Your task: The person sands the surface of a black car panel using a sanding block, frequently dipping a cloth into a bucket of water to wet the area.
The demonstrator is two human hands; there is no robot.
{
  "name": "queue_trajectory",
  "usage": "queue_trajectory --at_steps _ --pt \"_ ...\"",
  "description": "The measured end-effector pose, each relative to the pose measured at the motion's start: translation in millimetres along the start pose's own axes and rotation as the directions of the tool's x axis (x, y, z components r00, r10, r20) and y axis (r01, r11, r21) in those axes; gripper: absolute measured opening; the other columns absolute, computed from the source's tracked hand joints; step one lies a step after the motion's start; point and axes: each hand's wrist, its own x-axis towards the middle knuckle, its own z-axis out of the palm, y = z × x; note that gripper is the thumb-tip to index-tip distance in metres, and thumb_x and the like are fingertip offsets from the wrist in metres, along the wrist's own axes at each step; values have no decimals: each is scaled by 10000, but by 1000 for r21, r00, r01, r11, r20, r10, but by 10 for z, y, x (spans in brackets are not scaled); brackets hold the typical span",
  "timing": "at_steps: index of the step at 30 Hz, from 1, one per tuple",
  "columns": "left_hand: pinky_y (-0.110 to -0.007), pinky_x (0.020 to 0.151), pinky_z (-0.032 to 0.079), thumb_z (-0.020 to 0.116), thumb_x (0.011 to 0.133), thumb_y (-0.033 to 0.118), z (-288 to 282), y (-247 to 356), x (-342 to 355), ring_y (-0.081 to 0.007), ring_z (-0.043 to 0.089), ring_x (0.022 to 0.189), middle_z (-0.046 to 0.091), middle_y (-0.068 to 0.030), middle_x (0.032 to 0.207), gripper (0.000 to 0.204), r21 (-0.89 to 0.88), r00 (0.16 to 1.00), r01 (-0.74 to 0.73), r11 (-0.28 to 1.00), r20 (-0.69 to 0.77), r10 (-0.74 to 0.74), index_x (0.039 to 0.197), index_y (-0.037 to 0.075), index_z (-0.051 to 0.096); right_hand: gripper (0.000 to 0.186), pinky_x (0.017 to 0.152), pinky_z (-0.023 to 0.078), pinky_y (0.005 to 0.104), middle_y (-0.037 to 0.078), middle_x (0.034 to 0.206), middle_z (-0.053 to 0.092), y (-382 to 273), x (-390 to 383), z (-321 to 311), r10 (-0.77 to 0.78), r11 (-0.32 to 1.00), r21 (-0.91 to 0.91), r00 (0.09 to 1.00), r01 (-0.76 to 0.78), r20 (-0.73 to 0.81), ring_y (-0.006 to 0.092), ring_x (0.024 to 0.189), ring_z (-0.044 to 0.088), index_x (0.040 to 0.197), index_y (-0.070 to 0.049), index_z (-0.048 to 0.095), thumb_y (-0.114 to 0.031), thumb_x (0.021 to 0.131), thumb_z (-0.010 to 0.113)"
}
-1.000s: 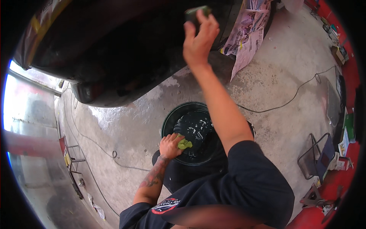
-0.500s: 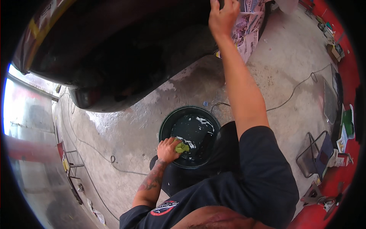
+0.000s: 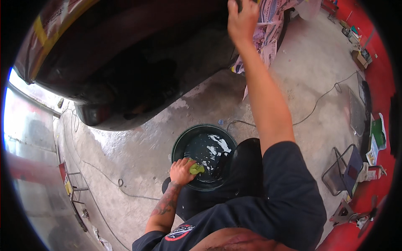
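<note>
My right hand is raised at the dark car body panel, near pink newspaper masking, its fingers closed on a small dark block that is mostly hidden. My left hand grips a yellow-green cloth at the left part of a dark green round basin with water inside. The basin is at my dark-clad legs, below the car's lower edge.
Yellow tape edges the car at upper left. A cable crosses the concrete floor. A folding stand and mixed items stand by the red wall on the right; a metal rack is at left.
My right hand has moved up and rightward along the panel, shifting back slightly left in the last half second. My left hand, cloth and basin appear somewhat lower in view.
</note>
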Motion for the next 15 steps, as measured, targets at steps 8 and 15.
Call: queue_trajectory --at_steps 8,15 --pt "-417 851 523 831 662 284 21 -31 -2 -247 664 987 698 -31 1124 449 4 1000 -29 1000 -1 29 1100 215 763 413 1081 427 464 270 1281 583 3 150 37 19 1000 -20 1000 -19 -16 427 1224 552 1322 -12 633 -220 966 666" --pt "-418 860 519 839 659 296 19 -16 11 -249 663 984 696 -29 1122 455 -5 1000 -5 1000 20 5 1100 214 765 436 1076 449 431 239 1284 624 139 225 84 216 975 -39 973 -220 -76 384 1233 579 1304 -14 657 -275 954 661"
